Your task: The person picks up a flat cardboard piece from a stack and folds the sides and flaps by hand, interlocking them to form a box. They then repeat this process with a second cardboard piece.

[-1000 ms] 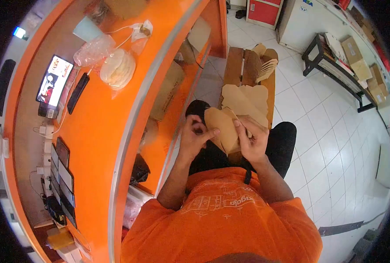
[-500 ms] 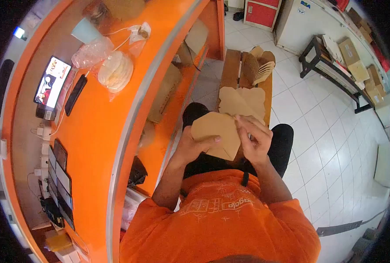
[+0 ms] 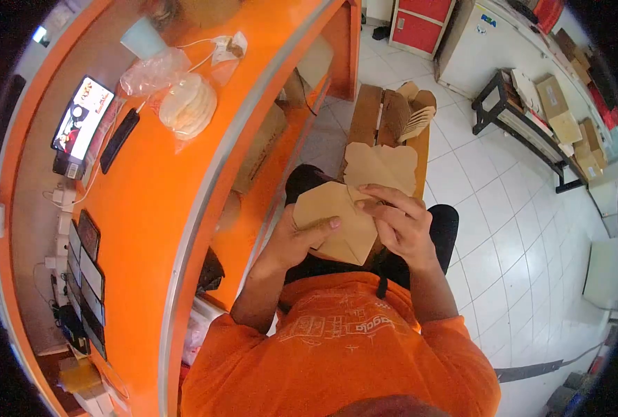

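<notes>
A brown kraft paper food box point(image 3: 344, 221), partly folded, is held above my lap. My left hand point(image 3: 291, 236) grips its left side, thumb lying across the near face and the other fingers hidden underneath. At the box's upper right corner my right hand point(image 3: 403, 222) presses a flap with its index and middle fingers, the remaining fingers curled. Just beyond lies a flat, unfolded box blank point(image 3: 382, 165) on a wooden bench point(image 3: 364, 125). Farther along the bench stands a group of nested kraft box pieces point(image 3: 410, 115).
To the left runs an orange counter point(image 3: 156, 167) holding a lit screen point(image 3: 83, 118), several phones point(image 3: 90, 278), a blue cup point(image 3: 142, 38) and a plastic-wrapped stack of lids point(image 3: 189, 104). Cartons point(image 3: 558, 108) sit on a black-legged rack at right, above the white tiled floor point(image 3: 503, 229).
My right fingers have shifted from the box's right edge onto its top corner, folding the flap inward. My left hand still grips the box. The view has moved slightly.
</notes>
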Available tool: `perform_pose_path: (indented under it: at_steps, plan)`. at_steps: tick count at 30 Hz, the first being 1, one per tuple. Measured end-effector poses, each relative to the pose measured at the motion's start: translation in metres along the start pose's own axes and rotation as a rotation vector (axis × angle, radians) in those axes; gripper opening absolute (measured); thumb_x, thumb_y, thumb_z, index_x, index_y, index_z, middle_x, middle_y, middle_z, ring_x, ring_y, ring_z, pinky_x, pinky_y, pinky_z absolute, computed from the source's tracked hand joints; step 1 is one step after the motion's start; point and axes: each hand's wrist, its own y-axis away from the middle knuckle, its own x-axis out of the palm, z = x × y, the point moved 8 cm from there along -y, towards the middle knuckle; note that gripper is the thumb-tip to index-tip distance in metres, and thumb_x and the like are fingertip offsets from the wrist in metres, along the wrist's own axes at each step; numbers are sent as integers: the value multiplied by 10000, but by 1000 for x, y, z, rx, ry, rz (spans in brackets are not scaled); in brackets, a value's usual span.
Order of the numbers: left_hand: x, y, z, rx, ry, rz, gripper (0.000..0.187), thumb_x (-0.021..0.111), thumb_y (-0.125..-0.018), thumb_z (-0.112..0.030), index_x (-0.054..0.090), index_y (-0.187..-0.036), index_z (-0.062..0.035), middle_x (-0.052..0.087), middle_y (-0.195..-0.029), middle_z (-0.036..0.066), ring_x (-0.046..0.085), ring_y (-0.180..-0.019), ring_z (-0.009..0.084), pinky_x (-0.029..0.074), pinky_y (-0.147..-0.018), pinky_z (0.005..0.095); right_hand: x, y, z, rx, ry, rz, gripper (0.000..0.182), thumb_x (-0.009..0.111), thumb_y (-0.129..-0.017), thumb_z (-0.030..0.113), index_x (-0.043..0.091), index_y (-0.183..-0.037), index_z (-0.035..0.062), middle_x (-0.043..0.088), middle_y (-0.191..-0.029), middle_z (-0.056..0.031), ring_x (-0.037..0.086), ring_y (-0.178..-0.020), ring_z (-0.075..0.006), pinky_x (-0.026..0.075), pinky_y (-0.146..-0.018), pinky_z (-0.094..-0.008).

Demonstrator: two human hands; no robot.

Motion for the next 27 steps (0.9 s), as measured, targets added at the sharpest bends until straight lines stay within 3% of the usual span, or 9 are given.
perform_pose_path:
  at_steps: [4, 6, 8, 11, 12, 15, 24, 27]
  plan:
    - [3, -1, -14, 152, 34, -68, 295, 671, -915, -114, 602, -1167, 23, 666, -1006, 40, 598, -889, 95, 494, -765, 258, -2, -16, 19, -74, -3, -65, 263, 611, -836, -21, 702, -1081, 9, 648, -1206, -165, 650, -1098, -279, 534, -911, -370]
    - [-1, -1, -8, 138, -7, -103, 298, 664, -919, -106, 597, -1176, 30, 670, -1014, 44, 603, -906, 101, 495, -784, 258, 1, -8, 1, 200, -421, -196, 246, 605, -888, 11, 694, -1116, -7, 654, -1212, -160, 643, -1101, -243, 514, -921, -342]
    - [6, 2, -20, 200, -56, -57, 306, 658, -920, -99, 591, -1186, 36, 673, -1028, 54, 604, -930, 110, 493, -814, 266, 11, 0, -19, 415, -634, -214, 242, 605, -929, 49, 686, -1147, -14, 664, -1205, -149, 633, -1097, -207, 495, -927, -314]
    - [3, 1, -15, 191, -113, -31, 321, 654, -919, -96, 585, -1198, 46, 677, -1056, 79, 608, -971, 125, 486, -854, 279, 23, 9, -44, 683, -664, -70, 233, 645, -939, 90, 690, -1139, -21, 703, -1108, -120, 630, -1021, -148, 483, -912, -274]
    - [1, -1, -11, 174, -130, -30, 326, 654, -918, -97, 583, -1201, 49, 678, -1067, 89, 609, -986, 130, 483, -867, 284, 24, 10, -43, 672, -679, -81, 221, 651, -933, 80, 695, -1125, -21, 706, -1090, -115, 633, -997, -142, 487, -898, -270]
    - [1, 0, -32, 456, -286, -98, 336, 656, -913, -100, 583, -1203, 52, 688, -1059, 114, 631, -976, 152, 493, -849, 296, 31, 15, -43, 665, -711, -125, 189, 667, -918, 56, 707, -1084, -24, 713, -1036, -97, 638, -935, -126, 498, -857, -258]
    - [12, -5, -23, 390, -316, -41, 337, 648, -914, -152, 591, -1185, 41, 700, -951, 156, 686, -850, 194, 520, -767, 314, 24, 3, -35, 590, -511, -243, 89, 696, -884, 46, 708, -936, -25, 705, -875, -86, 632, -843, -111, 486, -753, -243]
    - [17, -4, -26, 562, -608, 13, 343, 655, -909, -171, 597, -1179, 33, 697, -912, 177, 698, -800, 218, 524, -723, 309, 23, -7, -29, 555, -351, -260, 61, 689, -872, 27, 706, -906, -22, 702, -852, -91, 629, -822, -108, 480, -727, -241]
